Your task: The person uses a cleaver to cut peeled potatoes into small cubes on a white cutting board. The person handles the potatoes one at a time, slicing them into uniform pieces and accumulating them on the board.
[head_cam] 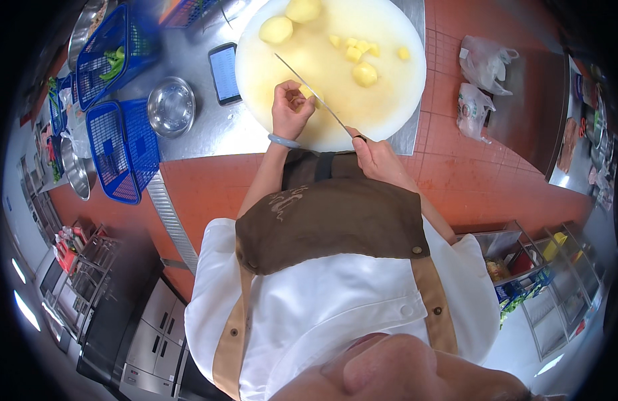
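Note:
My right hand grips the handle of a kitchen knife above a round white cutting board. The blade points up and to the left, seen nearly edge-on. With bent fingers my left hand holds a piece of peeled potato against the board, and the blade crosses over that piece. Whether the edge has entered it cannot be seen. Cut potato chunks lie on the board's right half, with a larger potato piece just below them. Two whole peeled potatoes rest at the far left.
A smartphone with a lit screen lies left of the board on the steel table. Beyond it are a steel bowl and blue plastic baskets, one holding green peppers. Plastic bags hang at the right.

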Tool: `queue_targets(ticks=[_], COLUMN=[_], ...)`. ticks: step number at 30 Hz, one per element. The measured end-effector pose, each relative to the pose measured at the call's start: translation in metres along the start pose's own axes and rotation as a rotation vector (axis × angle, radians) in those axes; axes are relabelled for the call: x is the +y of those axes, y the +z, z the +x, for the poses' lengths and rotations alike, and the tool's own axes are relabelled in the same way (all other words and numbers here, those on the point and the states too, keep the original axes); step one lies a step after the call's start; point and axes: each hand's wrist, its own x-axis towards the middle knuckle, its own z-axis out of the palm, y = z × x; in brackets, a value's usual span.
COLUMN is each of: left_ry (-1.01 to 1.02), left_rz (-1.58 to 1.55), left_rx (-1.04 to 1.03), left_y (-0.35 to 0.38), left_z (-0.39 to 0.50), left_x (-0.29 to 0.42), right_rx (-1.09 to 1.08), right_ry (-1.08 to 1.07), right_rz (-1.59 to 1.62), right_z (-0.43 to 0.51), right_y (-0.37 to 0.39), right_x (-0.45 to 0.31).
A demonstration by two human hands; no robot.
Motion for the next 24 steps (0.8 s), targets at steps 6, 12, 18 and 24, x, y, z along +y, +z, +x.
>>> queue_targets(ticks=[6,12,18,24], left_ry=[0.008,0.008,0.073,0.14], left_rz=[-0.02,-0.045,0.06,0.079], left_rx=[-0.019,-0.032,-0.05,-0.076], left_y=[-0.001,-0.001,-0.002,-0.001], left_z=[0.0,-0.002,-0.002,-0.005], left_x=[-0.002,-0.002,-0.002,-0.002], right_rx=[0.036,0.028,0.037,0.096], right_ry=[-0.045,-0.025,-0.047,-0.18], right_rz=[-0.019,-0.031,-0.049,-0.13], right_z=[0.003,0.008,0.008,0.037], right_y=[0.0,0.001,0.001,0.014], right_x=[0.001,-0.002,0.001,0.014])
